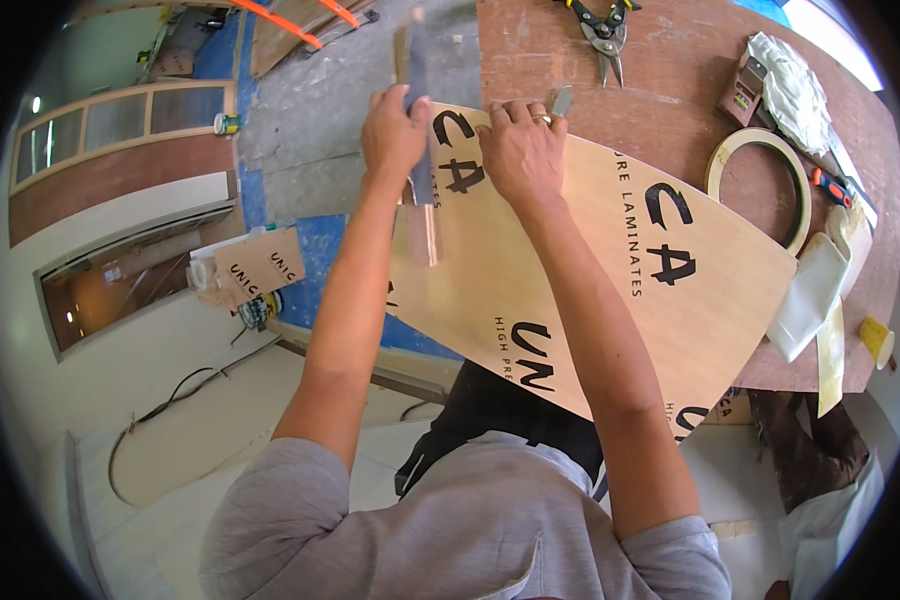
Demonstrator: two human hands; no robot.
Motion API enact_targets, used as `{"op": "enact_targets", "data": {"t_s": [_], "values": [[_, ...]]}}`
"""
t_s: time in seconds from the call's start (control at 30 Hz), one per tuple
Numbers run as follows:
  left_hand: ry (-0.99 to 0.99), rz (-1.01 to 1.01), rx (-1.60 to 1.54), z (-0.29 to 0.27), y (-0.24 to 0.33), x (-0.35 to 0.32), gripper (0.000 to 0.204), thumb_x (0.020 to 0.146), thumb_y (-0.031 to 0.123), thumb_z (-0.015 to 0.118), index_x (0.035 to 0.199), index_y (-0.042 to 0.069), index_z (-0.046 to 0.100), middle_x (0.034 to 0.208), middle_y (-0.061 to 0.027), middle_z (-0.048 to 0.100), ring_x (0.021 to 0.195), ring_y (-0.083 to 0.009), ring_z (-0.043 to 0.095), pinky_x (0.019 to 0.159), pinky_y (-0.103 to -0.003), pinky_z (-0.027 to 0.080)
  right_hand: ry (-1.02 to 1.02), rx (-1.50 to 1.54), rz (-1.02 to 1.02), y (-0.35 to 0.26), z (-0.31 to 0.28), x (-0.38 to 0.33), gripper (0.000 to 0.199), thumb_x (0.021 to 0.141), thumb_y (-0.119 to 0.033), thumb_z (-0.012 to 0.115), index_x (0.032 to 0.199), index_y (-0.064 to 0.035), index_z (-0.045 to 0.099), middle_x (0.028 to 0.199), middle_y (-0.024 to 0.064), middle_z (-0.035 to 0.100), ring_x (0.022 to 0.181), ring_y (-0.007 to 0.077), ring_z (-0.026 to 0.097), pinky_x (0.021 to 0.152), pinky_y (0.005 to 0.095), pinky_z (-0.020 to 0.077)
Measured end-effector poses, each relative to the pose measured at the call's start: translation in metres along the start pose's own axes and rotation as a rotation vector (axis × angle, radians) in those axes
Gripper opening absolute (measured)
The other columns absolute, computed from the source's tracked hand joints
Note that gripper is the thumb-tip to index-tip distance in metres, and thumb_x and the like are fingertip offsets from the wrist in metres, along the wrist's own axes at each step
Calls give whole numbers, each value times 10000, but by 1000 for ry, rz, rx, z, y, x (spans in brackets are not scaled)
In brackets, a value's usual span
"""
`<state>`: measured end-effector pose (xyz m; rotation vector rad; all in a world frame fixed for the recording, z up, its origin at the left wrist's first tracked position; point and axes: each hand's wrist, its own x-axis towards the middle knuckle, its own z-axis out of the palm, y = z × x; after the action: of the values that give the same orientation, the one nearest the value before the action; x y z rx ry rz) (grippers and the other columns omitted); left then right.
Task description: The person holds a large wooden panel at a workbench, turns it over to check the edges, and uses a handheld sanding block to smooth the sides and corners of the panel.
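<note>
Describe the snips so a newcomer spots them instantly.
Find the big reddish-brown table at upper right. Near the picture's top, beyond the right hand, lie the snips, blades pointing down the picture. Yellow-black handles set them apart from the orange-black tool farther right.

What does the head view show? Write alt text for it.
A person's left hand grips a long, narrow, blurred tool at the edge of a tan printed sheet, while the right hand rests on the sheet. Snips and a cream ring lie on the brown table.
</note>
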<state>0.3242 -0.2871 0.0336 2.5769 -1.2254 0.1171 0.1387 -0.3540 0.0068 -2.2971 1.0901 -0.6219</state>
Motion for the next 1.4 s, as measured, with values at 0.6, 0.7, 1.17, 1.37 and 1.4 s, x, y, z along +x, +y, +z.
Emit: {"op": "enact_targets", "data": {"t_s": [0.6, 0.7, 1.17, 1.37, 1.4], "values": [[-123, -156, 106, -27, -17, 19, 460, 953, 372, 680, 1273, 42, 674, 1234, -203, 662, 1134, -411, 652, 965, -480, 524, -1, 23, -3, 0, 1, -2, 309, 981, -284, 628, 1185, -61, 695, 1147, 102, 700, 1205, 302, 590, 1031, 487, 357], [-181, -53, 89, -41, 18, -3, 434, 954, 363, 685, 1264, 59, 678, 1213, -212, 658, 1111, -419, 657, 950, -493, 529, 4, 16, 0, 1, -2, 0, 295, 982, -279, 624, 1168, -62, 698, 1144, 106, 700, 1203, 307, 590, 1026, 487, 358], [-224, -50, 125, -36, 37, -11, 464, 952, 413, 675, 1276, 81, 675, 1200, -234, 654, 1109, -432, 655, 947, -511, 526, 21, 10, 22, 3, 4, 2, 316, 959, -302, 644, 1172, -77, 708, 1154, 93, 705, 1204, 301, 581, 1017, 476, 352], [-187, -152, 116, -10, -13, 22, 444, 958, 384, 674, 1279, 77, 677, 1204, -224, 658, 1127, -424, 652, 967, -502, 523, -75, 5, 14, -2, -3, -3, 342, 956, -317, 652, 1204, -88, 703, 1181, 92, 698, 1227, 299, 572, 1018, 474, 350], [-199, -173, 117, -15, -9, 30, 433, 961, 372, 672, 1281, 81, 676, 1203, -219, 655, 1130, -422, 650, 971, -501, 521, -76, 7, 24, -2, -3, -2, 345, 956, -318, 652, 1208, -88, 702, 1184, 93, 696, 1230, 301, 572, 1020, 475, 349]]}}
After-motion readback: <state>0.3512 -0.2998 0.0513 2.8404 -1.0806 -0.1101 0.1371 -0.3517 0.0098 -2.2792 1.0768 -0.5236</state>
